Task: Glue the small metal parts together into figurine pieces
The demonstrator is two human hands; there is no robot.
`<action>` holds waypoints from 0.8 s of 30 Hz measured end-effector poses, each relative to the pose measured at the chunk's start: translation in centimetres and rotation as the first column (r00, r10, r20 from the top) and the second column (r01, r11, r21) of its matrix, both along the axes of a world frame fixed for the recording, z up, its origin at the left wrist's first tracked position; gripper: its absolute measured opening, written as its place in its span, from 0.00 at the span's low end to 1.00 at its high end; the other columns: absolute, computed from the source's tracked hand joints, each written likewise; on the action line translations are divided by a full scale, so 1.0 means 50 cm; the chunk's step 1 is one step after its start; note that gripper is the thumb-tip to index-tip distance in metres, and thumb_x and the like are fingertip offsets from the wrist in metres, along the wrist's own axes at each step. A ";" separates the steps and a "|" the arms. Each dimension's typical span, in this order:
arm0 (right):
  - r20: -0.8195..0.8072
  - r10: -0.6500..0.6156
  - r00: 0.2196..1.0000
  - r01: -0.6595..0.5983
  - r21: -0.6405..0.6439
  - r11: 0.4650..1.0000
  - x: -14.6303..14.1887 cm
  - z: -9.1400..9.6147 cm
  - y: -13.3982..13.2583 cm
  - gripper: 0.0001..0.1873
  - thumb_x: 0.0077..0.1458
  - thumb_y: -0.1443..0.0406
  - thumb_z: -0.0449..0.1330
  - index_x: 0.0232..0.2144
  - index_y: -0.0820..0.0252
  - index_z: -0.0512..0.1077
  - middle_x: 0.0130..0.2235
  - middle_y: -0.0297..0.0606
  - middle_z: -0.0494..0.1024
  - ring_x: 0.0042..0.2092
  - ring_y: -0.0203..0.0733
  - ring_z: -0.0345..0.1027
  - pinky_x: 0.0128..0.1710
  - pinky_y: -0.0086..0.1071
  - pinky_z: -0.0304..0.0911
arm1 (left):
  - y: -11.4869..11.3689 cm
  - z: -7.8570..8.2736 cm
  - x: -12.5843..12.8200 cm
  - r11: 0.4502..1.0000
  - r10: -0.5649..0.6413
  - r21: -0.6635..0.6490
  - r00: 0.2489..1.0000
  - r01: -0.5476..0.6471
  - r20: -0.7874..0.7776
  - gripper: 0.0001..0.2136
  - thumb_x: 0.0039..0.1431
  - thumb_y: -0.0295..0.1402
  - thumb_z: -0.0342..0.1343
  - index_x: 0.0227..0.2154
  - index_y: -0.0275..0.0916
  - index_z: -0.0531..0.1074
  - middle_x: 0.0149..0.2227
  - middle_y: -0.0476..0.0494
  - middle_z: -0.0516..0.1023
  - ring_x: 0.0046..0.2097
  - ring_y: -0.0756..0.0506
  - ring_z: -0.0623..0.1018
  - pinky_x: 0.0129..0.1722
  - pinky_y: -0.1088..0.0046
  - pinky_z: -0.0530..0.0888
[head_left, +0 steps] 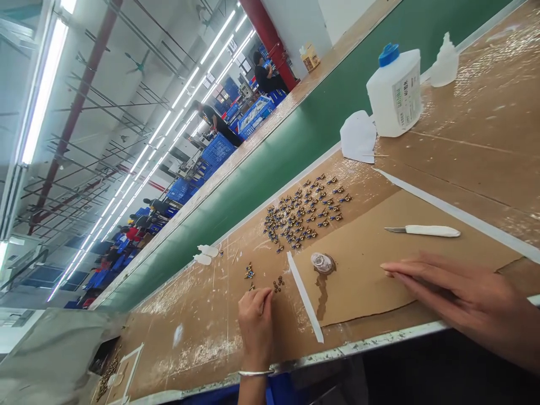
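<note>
My left hand [255, 318], with a bangle at the wrist, rests on the bench with its fingers pinched together. What it holds, if anything, is hidden. Just beyond its fingertips lie several small dark round bits [278, 284] and a little group of blue-and-gold pieces [249, 270]. Over the brown cardboard [363, 287], my right hand [468, 292] has thumb and fingers pressed together at the tips; anything between them is too small to make out. A white-handled knife [432, 230] lies beyond that hand. Between the hands stands a small round pot [322, 262] with a wet stain beside it.
Many small blue-and-gold pieces [301, 214] are spread behind the cardboard. A white bottle with blue cap [394, 93], a squeeze bottle [445, 62] and white paper [358, 136] stand at back right. Small white bottles [205, 253] lie left. Other people work across the room.
</note>
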State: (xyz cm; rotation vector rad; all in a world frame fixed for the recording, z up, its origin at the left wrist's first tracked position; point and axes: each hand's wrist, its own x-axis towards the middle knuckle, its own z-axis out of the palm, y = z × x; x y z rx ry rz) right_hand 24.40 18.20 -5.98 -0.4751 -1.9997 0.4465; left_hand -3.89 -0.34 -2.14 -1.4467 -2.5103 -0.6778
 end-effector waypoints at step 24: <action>-0.038 0.035 0.999 -0.038 -0.069 0.997 0.003 0.001 -0.003 0.13 0.57 0.70 0.54 0.44 0.55 0.70 0.36 0.34 0.77 0.36 0.33 0.73 0.38 0.23 0.68 | 0.042 0.000 0.035 0.985 -0.139 -0.145 0.911 0.088 -0.389 0.07 0.59 0.28 0.50 0.31 0.40 0.73 0.30 0.46 0.74 0.35 0.45 0.70 0.40 0.66 0.61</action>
